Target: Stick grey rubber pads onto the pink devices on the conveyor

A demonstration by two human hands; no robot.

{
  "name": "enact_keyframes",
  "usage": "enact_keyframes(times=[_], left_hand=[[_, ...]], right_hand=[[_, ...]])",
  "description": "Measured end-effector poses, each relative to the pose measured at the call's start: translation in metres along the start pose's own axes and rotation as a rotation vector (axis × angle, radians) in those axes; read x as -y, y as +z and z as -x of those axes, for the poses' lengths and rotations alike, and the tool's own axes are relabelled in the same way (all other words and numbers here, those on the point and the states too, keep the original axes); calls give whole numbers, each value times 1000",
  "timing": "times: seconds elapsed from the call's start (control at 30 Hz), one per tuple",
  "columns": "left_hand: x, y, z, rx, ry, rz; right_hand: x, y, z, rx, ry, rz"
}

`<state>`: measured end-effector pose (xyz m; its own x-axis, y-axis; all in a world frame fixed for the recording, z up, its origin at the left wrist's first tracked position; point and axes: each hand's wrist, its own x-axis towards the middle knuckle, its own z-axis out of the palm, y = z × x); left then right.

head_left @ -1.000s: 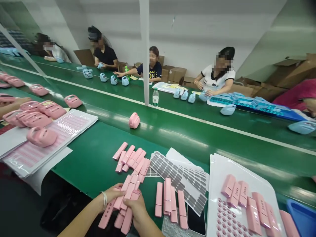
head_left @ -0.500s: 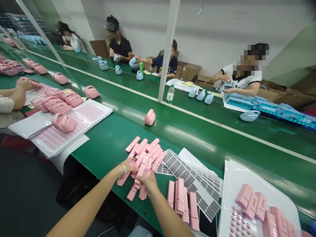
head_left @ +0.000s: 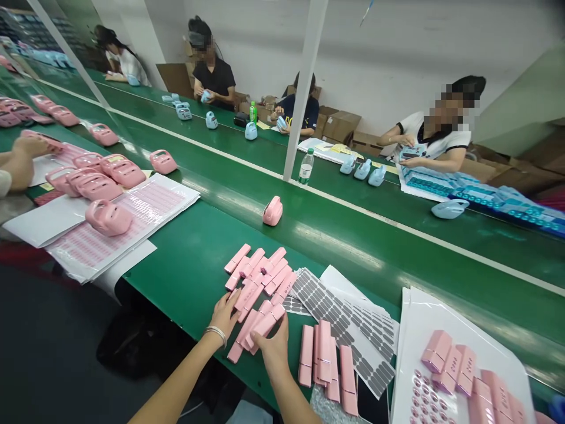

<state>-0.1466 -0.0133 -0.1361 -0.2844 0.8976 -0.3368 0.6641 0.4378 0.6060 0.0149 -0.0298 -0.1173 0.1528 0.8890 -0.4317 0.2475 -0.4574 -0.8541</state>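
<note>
Head view: left hand (head_left: 224, 315) and right hand (head_left: 274, 347) press flat on a bunch of pink strips (head_left: 256, 327) at the near edge of the green desk (head_left: 185, 259), fingers released, gripping nothing. More pink strips (head_left: 258, 272) lie just beyond. A grey sticker sheet (head_left: 339, 321) sits right of them, and a pink housing (head_left: 272, 210) farther off.

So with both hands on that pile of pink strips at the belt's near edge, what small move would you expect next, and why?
Probably a squeeze inward to square up the bundle. The left hand and right hand flank a loose bundle of pink strips lying at mixed angles on the green belt, while the four strips beside the right hand lie roughly parallel.
</note>
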Motion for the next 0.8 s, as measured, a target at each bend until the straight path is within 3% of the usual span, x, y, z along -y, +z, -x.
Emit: enact_keyframes(times=[0.23,0.37,0.53,0.67,0.8], left_hand=[[15,-4,14,-101,-45,-116],[21,11,26,-105,-50,-88],[3,33,37,-150,144,-193],[-11,34,34,-190,112,-291],[-6,32,29,-212,158,-285]], right_hand=[[-4,-5,0,-48,-55,142],[-13,-10,6,-57,-64,160],[-4,-2,-2,-95,-89,199],[5,-7,-13,-111,-116,229],[2,-24,0,-32,-205,203]])
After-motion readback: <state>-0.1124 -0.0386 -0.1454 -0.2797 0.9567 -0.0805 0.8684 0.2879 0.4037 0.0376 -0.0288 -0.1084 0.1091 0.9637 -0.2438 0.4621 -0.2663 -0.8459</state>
